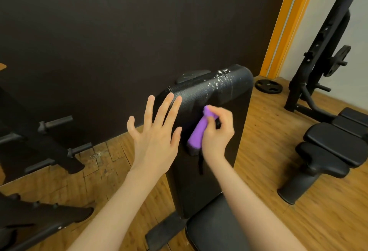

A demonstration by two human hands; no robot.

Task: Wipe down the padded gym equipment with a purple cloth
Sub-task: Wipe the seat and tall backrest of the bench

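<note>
A black padded bench backrest point(225, 99) stands upright in the middle of the view, with wet droplets near its top edge. My right hand point(217, 131) grips a folded purple cloth point(196, 134) and holds it against the pad's face. My left hand point(157, 127) is spread with straight fingers at the pad's left edge; whether the fingertips touch the pad is unclear. The bench seat pad point(215, 227) lies below, between my forearms.
Another black bench with padded rollers point(334, 147) stands at the right, with a rack point(326, 51) and a weight plate point(268, 86) on the wooden floor behind. Dark frames with pegs point(49, 141) sit at the left. A dark wall is close behind.
</note>
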